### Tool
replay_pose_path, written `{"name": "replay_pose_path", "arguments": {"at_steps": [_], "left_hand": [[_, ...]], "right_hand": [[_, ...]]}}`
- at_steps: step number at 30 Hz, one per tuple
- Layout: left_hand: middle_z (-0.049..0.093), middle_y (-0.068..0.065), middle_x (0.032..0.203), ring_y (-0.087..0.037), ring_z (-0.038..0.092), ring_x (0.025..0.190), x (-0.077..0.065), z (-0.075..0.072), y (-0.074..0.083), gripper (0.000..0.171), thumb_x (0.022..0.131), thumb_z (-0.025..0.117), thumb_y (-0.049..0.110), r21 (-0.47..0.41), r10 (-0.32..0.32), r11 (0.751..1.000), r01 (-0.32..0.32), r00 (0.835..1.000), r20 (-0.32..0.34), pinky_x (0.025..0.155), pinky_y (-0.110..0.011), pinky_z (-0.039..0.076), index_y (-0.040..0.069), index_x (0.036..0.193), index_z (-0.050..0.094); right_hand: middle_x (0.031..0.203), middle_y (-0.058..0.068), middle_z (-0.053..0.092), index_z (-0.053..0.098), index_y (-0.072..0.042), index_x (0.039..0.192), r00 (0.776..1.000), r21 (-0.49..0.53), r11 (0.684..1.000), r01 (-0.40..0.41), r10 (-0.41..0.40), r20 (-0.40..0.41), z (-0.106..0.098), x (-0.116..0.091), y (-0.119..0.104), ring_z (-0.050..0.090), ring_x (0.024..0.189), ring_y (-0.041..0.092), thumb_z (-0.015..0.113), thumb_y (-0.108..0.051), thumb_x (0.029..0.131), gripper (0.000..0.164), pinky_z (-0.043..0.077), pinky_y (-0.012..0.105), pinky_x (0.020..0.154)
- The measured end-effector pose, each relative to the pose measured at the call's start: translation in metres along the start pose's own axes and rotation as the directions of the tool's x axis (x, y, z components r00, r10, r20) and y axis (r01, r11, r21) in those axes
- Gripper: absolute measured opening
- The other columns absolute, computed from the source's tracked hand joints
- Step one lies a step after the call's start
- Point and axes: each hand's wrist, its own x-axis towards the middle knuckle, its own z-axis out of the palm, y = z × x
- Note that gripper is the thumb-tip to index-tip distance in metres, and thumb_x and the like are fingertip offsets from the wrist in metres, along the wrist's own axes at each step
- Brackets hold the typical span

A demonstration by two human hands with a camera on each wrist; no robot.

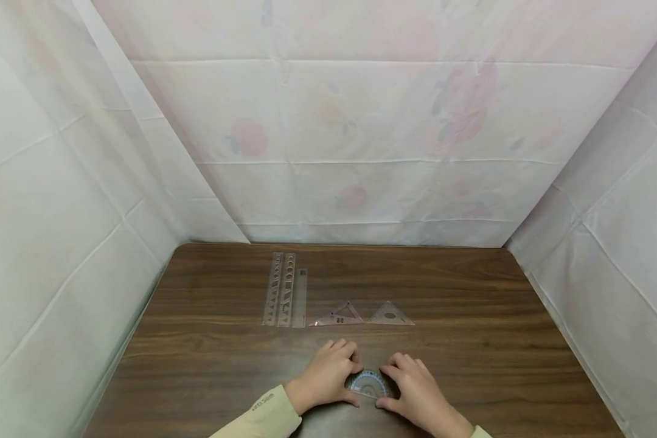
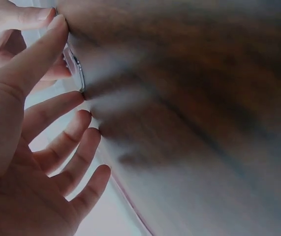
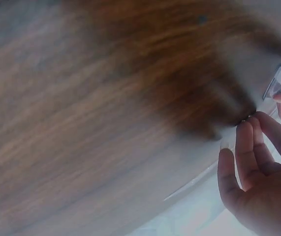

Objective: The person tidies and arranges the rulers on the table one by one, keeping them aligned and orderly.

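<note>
A clear half-round protractor (image 1: 370,385) with a bluish scale lies near the front of the table, its straight edge toward the person. At its left end, my left hand (image 1: 327,375) holds it between thumb and index finger. The right hand (image 1: 419,390) has thumb and index finger curled about the other end. In the left wrist view the protractor (image 2: 75,63) shows almost edge-on, and the left hand's other fingers are spread with their tips by the tabletop. The right wrist view catches only part of the protractor (image 3: 274,88); the right thumb is hard to make out there.
Beyond the hands lie a pinkish set square (image 1: 328,319) and a clear set square (image 1: 380,317), side by side. Three clear rulers (image 1: 300,304) lie parallel to their left. White printed cloth (image 1: 328,134) hangs behind and beside the brown wooden table (image 1: 460,292).
</note>
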Motion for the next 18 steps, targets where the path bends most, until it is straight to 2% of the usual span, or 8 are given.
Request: {"name": "replay_pose_path", "arguments": {"at_steps": [8, 13, 18], "left_hand": [[0.061, 0.013, 0.102, -0.002, 0.051, 0.09, 0.0008, 0.0043, 0.0007, 0.056, 0.069, 0.086, 0.057, -0.067, -0.021, 0.998, 0.02, 1.0, -0.01, 0.078, -0.02, 0.041, 0.023, 0.114, 0.081], [0.063, 0.013, 0.103, -0.003, 0.053, 0.091, 0.0015, 0.0058, 0.0011, 0.054, 0.07, 0.088, 0.052, -0.123, -0.036, 0.992, 0.035, 0.999, -0.002, 0.079, -0.021, 0.043, 0.021, 0.113, 0.081], [0.064, 0.013, 0.103, -0.003, 0.055, 0.093, 0.0024, 0.0035, 0.0016, 0.05, 0.07, 0.091, 0.048, -0.138, -0.043, 0.989, 0.044, 0.999, 0.009, 0.083, -0.023, 0.046, 0.023, 0.112, 0.082]], "right_hand": [[0.102, -0.009, 0.062, 0.08, -0.009, 0.109, 0.999, 0.011, 1.0, 0.024, -0.024, -0.036, 0.0024, 0.0004, -0.0017, 0.052, 0.089, 0.002, 0.091, -0.038, 0.075, 0.046, 0.046, 0.027, 0.078], [0.101, -0.01, 0.062, 0.08, -0.008, 0.108, 0.999, 0.042, 0.999, 0.029, -0.028, -0.036, 0.0034, 0.0007, -0.0018, 0.052, 0.088, 0.001, 0.091, -0.034, 0.075, 0.044, 0.047, 0.026, 0.077], [0.101, -0.01, 0.062, 0.079, -0.008, 0.106, 0.999, 0.054, 0.998, 0.027, -0.024, -0.045, 0.0052, 0.0009, -0.001, 0.053, 0.089, 0.001, 0.092, -0.033, 0.075, 0.042, 0.047, 0.026, 0.077]]}}
